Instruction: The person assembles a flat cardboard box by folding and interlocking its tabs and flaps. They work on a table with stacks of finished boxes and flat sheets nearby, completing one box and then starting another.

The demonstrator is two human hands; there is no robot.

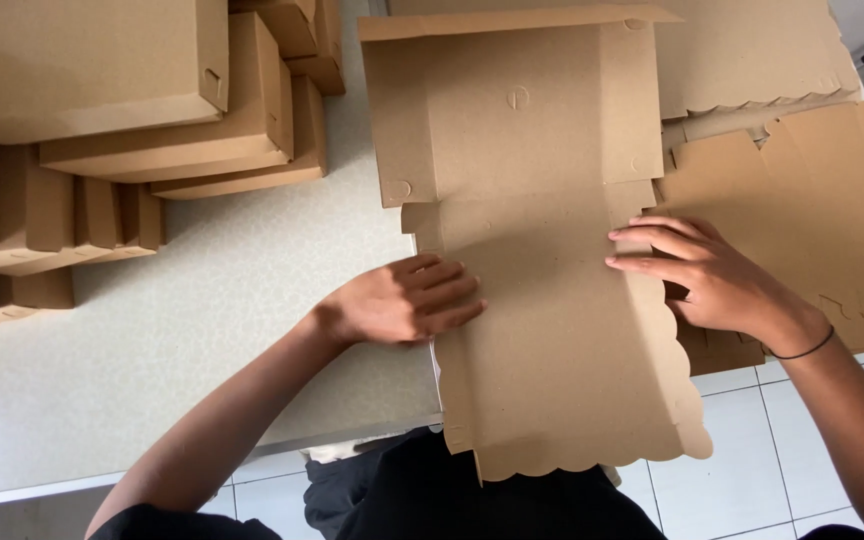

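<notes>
A flat brown cardboard box blank [542,200] with scalloped edges lies on the grey table [202,290], its near end hanging over the table's front edge. My left hand [407,300] lies flat on the blank's left side flap, fingers together and pointing right. My right hand [702,275] presses its fingertips on the blank's right side flap, near a fold line. Neither hand grips anything.
Folded cardboard boxes [152,90] are stacked at the back left of the table. More flat blanks [802,190] lie in a pile under and to the right of the one I touch. White floor tiles [752,440] show below.
</notes>
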